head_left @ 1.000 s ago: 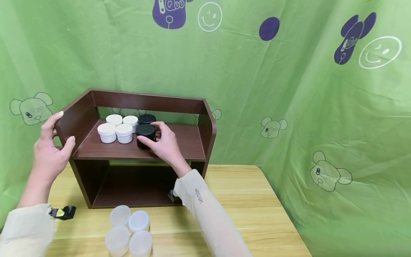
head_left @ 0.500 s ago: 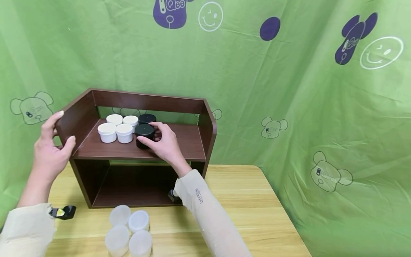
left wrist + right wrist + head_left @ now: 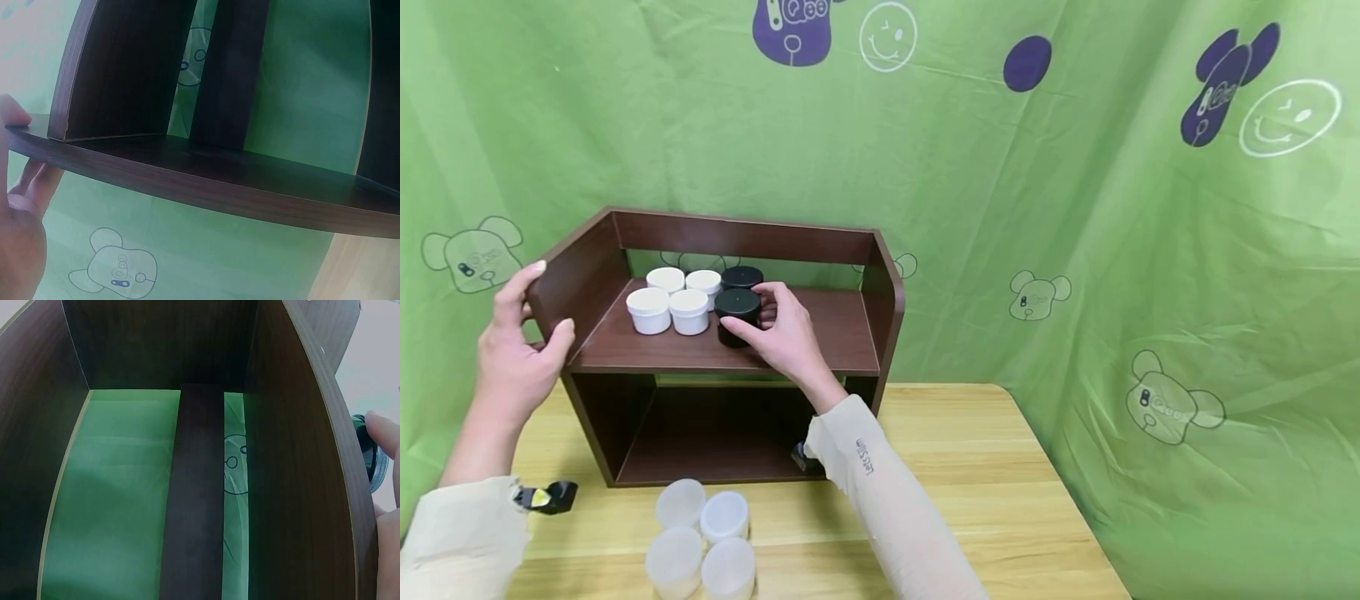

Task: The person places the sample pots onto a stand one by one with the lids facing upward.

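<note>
A black jar (image 3: 737, 315) stands on the upper board of a dark brown wooden shelf (image 3: 820, 337), at the near right of a cluster of jars, and the right hand (image 3: 782, 333) grips it, thumb on its near side and fingers curled round its right side. Just behind it sits a second black jar (image 3: 742, 277), and touching on its left are four white jars (image 3: 668, 298) in a two-by-two block. The left hand (image 3: 512, 350) holds the shelf's left side panel, thumb on the near edge of the board and fingers wrapped over the outside of the panel. The shelf stands on a light wooden table (image 3: 970, 467). On the table near its front edge, four translucent frosted jars (image 3: 702, 537) stand packed together. A green printed cloth (image 3: 1075, 208) hangs behind and to the right.
</note>
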Action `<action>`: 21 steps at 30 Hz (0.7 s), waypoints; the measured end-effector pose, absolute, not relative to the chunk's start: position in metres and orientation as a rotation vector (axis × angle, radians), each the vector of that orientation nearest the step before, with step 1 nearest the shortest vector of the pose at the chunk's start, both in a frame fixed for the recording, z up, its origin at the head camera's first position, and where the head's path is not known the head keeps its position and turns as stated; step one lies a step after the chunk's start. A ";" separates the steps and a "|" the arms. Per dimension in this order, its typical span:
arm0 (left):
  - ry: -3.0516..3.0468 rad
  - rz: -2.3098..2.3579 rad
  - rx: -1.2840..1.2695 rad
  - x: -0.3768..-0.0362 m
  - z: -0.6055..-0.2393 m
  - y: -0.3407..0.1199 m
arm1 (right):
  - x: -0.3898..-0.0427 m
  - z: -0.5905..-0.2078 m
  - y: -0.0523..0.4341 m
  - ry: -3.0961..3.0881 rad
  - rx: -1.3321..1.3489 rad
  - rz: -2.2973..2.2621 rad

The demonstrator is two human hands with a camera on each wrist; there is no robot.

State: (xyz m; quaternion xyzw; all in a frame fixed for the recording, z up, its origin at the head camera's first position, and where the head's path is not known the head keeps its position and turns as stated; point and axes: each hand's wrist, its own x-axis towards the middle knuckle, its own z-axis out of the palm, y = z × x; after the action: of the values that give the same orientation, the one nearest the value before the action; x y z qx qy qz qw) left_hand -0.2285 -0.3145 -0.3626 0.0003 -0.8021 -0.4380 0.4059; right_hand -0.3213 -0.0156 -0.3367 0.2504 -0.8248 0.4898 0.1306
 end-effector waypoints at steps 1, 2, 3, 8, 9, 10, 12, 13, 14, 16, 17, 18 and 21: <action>-2.026 -1.108 0.001 -0.229 -0.363 -0.315 | -0.321 -0.337 -0.016 -2.397 0.728 1.420; -2.027 -1.112 0.001 -0.229 -0.363 -0.315 | -0.321 -0.337 -0.016 -2.398 0.730 1.418; -2.027 -1.114 0.001 -0.229 -0.364 -0.315 | -0.321 -0.337 -0.016 -2.399 0.730 1.416; -2.024 -1.099 0.000 -0.229 -0.363 -0.315 | -0.322 -0.337 -0.016 -2.401 0.734 1.407; -2.024 -1.099 0.002 -0.229 -0.363 -0.315 | -0.322 -0.337 -0.016 -2.401 0.735 1.406; -2.024 -1.099 0.003 -0.229 -0.363 -0.315 | -0.322 -0.337 -0.016 -2.400 0.737 1.406; -2.023 -1.101 0.004 -0.228 -0.363 -0.315 | -0.322 -0.337 -0.016 -2.399 0.739 1.404; -2.024 -1.103 0.004 -0.228 -0.363 -0.315 | -0.323 -0.337 -0.016 -2.398 0.740 1.403; -2.025 -1.103 0.004 -0.228 -0.362 -0.315 | -0.323 -0.337 -0.016 -2.398 0.740 1.403; -2.028 -1.103 0.002 -0.228 -0.362 -0.314 | -0.323 -0.337 -0.016 -2.395 0.740 1.400; -2.028 -1.104 0.002 -0.228 -0.362 -0.314 | -0.323 -0.337 -0.016 -2.396 0.740 1.399; -2.030 -1.106 0.002 -0.228 -0.362 -0.315 | -0.323 -0.337 -0.016 -2.396 0.740 1.399; -2.034 -1.109 0.003 -0.228 -0.362 -0.315 | -0.322 -0.337 -0.016 -2.399 0.739 1.398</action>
State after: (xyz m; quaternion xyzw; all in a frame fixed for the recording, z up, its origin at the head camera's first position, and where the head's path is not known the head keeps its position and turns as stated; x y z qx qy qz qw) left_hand -0.2278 -0.3147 -0.3624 0.0010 -0.8042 -0.4387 0.4010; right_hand -0.3223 -0.0163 -0.3371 0.2549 -0.8274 0.4823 0.1336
